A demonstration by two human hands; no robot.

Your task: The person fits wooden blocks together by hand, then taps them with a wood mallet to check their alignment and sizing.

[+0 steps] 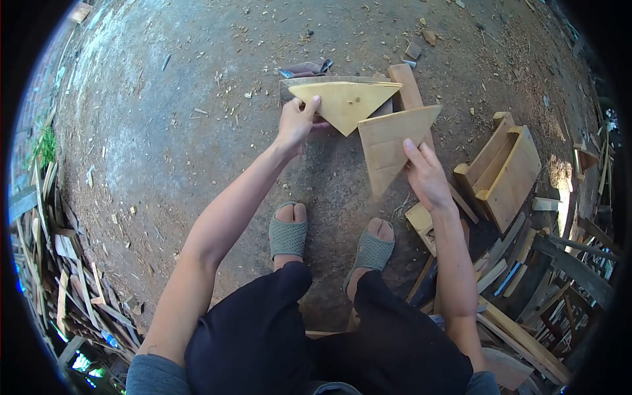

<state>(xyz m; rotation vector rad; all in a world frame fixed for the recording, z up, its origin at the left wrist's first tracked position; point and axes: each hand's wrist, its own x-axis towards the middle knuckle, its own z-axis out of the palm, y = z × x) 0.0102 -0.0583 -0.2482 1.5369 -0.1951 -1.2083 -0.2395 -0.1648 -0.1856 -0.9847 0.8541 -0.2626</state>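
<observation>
Left hand point(297, 123) pinches left triangular piece point(345, 104) at its left end, thumb on face, other fingers partly hidden. Right hand point(428, 174) pinches right triangular piece point(390, 141) by its right edge, thumb on top, fingertips hidden. Pieces side by side, ahead of sandals point(288, 236); contact unclear. Wooden box point(517, 181) sits to the right.

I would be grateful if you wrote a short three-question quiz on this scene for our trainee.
1. True or false: the right hand holds a wooden board.
2. Which hand holds the triangular board with dark spots?
3. Where is the wooden box? A) on the person's left; B) in the right hand; C) on the person's right.

Key: 1. True. 2. The left hand. 3. C.
</observation>
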